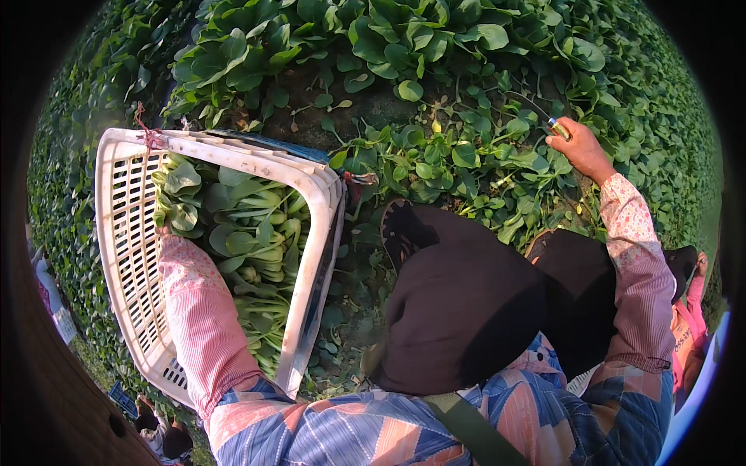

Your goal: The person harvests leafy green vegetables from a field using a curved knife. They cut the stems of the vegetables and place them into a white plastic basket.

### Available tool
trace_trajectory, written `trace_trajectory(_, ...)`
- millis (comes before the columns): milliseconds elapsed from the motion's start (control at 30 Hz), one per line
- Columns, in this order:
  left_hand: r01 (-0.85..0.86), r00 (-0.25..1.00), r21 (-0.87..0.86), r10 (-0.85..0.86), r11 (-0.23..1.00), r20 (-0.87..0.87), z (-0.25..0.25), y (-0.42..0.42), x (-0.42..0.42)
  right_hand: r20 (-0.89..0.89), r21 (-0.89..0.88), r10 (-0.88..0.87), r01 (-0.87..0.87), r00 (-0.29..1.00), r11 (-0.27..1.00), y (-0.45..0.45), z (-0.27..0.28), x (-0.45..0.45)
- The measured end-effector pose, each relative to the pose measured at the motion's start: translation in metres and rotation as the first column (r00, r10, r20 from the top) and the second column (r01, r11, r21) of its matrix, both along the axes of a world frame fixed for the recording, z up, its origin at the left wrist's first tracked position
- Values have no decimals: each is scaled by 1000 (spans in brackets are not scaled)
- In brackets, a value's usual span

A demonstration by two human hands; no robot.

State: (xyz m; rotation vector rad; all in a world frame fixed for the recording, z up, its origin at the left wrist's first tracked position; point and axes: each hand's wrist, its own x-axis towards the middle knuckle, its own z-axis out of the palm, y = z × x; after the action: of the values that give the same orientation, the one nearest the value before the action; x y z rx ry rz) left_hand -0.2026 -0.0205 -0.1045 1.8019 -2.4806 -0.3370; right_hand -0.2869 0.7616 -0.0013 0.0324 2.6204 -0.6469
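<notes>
My left hand point(165, 231) reaches into a white slatted plastic basket point(317, 201), by its left wall. It grips a bunch of bok choy point(179, 195) whose leaves stand up past the hand; most of my fingers are hidden. Beside it, stacked bok choy point(265, 233) lie with pale stems to the right. Out to the right, my right hand point(580, 148) is closed around the short handle of a sickle point(539, 109). The thin curved blade points to the upper left, over low leaves.
Growing bok choy point(402, 35) stands in a dense bed ahead. Loose cut leaves point(460, 157) cover the soil between basket and sickle. Pink cord point(150, 137) is tied at the basket's corner. My dark-clad knees point(460, 297) are bent close to the basket. Another person point(688, 326) is at the far right.
</notes>
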Motion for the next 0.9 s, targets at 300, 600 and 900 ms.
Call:
trace_trajectory(300, 355, 679, -483, -576, 800, -454, 87, 8, 23, 54, -485, -87, 103, 995, 868, -6, 95, -15)
trace_trajectory(600, 916, 176, 269, -302, -300, -937, 273, 431, -31, -180, -797, 294, -315, 939, 516, -132, 213, 40)
trace_trajectory(900, 873, 105, 225, -283, -433, -953, 297, 574, -53, -325, -626, -76, -154, 943, 765, 45, 180, 72)
